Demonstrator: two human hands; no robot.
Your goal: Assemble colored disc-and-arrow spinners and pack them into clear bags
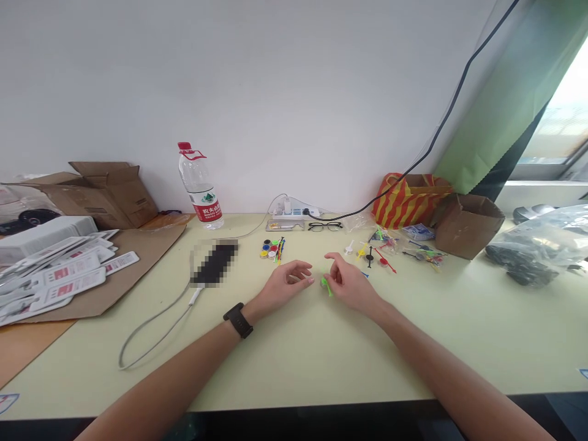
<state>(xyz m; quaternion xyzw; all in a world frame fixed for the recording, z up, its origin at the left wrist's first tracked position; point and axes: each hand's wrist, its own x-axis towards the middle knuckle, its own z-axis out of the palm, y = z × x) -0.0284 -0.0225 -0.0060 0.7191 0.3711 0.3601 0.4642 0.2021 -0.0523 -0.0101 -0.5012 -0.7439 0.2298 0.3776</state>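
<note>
My left hand [285, 286], wearing a black watch [239, 320], hovers over the middle of the table with its fingers curved and apart, holding nothing. Facing it, my right hand [351, 285] grips a small bright green plastic arrow [327, 286] at the thumb, index finger raised; part of the piece is hidden. Just behind the right hand lie white [349, 247], yellow [361, 252], black [369, 257] and red [384, 261] arrow pieces with round centres. Further back on the left are several coloured discs [269, 248] beside a row of thin coloured sticks [280, 250].
A phone-like pixelated object [215, 264] with a cable lies left, before a water bottle [204, 196]. Glasses [325, 226] and a power strip [294, 211] sit by the wall. A striped bag [399, 202], packets [425, 254] and plastic bags [528, 251] are right; cardboard and labels [68, 282] left.
</note>
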